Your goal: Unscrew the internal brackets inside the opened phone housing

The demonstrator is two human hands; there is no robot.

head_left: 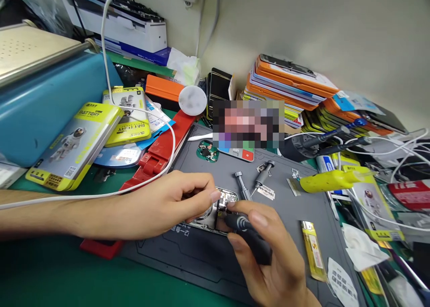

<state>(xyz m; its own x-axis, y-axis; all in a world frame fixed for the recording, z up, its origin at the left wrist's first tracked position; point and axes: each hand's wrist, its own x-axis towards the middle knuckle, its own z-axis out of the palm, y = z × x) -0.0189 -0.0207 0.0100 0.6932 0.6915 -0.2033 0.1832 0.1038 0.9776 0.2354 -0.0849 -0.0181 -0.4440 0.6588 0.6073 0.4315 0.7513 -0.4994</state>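
Note:
An opened phone (212,219) lies on the dark grey work mat (188,257), its inner parts and small metal plates showing. My left hand (178,199) rests over the phone's left part, fingers curled, with thumb and forefinger pressed together at the inner parts. Whatever may be between them is hidden. In my right hand (275,248) is a dark-handled screwdriver (248,231), slanting with its front end over the phone; its tip cannot be made out. The right forefinger reaches to the phone's inner parts. Beyond the phone lie two grey screwdrivers (242,185) (264,177) and a razor blade (266,192).
Yellow battery boxes (75,145) and a red clamp arm (151,161) stand left, beside a blue machine (43,105). A white cable (173,150) crosses above my left forearm. Right are a yellow bottle (325,180), a lighter (313,251) and a tool holder (297,146).

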